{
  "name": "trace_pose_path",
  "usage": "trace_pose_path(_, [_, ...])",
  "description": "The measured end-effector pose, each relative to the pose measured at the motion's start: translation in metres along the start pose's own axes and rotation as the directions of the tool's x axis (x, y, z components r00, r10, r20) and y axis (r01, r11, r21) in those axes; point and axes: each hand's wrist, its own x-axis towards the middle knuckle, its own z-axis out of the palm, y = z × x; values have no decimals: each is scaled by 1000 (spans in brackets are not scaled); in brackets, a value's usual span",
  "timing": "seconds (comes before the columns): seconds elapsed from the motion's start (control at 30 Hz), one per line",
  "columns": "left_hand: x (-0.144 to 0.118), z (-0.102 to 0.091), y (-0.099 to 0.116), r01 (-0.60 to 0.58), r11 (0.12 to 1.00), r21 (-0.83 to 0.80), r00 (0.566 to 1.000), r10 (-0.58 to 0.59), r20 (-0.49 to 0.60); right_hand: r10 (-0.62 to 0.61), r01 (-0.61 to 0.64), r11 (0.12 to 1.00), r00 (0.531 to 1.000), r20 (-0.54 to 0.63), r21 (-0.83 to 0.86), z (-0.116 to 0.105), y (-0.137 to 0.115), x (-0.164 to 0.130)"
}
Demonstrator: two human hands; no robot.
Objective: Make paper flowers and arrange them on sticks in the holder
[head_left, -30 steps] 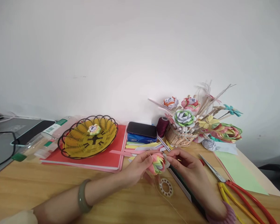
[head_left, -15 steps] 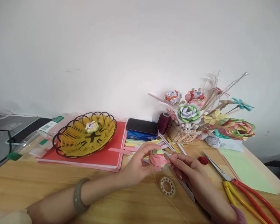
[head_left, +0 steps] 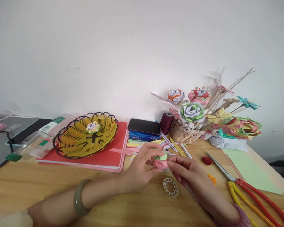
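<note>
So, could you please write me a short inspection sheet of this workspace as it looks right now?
Surface: wooden table, bare in front, crowded along the wall.
Job's things: small pink and green paper flower held between both hands above the table; thread ring lying just below them.
Clutter: yellow basket holding one paper flower, on a red folder; phone on a tissue pack; maroon thread spool; flower bouquet; paper strips; scissors; green paper sheet.
Hands: left hand and right hand both pinch the flower.
Cables: black cable at far left.
Surroundings: plain white wall.
</note>
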Motion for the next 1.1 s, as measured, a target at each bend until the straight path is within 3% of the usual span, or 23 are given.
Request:
trace_pose_path(0.13, [-1, 1, 0, -17, 999, 43, 1000, 18, -14, -54, 35, 985, 993, -106, -171, 4, -2, -1])
trace_pose_path(0.3, [-2, 2, 1, 2, 997, 75, 999, 1, -42, -325, 232, 881, 930, -174, -412, 8, 2, -2])
trace_pose_path(0.53, [-3, 3, 0, 24, 997, 77, 998, -19, -68, -152, 128, 974, 981, -123, -187, 8, -2, -1])
trace_pose_path(0.73, [-2, 4, 1, -2, 990, 141, 996, 15, -93, -319, 237, 906, 928, -195, -351, 10, 8, 0])
trace_pose_path(0.8, [-3, 4, 1, -24, 988, 152, 995, 39, -95, -246, 197, 948, 951, -185, -248, 9, 7, -1])
trace_pose_path(0.9, [-3, 4, 0, -41, 988, 149, 994, 56, -96, -65, 71, 996, 992, -106, 55, 6, 5, 0])
trace_pose_path(1.0, [-4, 3, -1, -50, 986, 162, 991, 69, -116, 50, -48, 948, 999, 1, 315, 3, 4, 1])
trace_pose_path(1.1, [-3, 3, -2, -58, 983, 175, 987, 82, -138, 83, -101, 906, 995, 61, 410, 3, 6, 2])
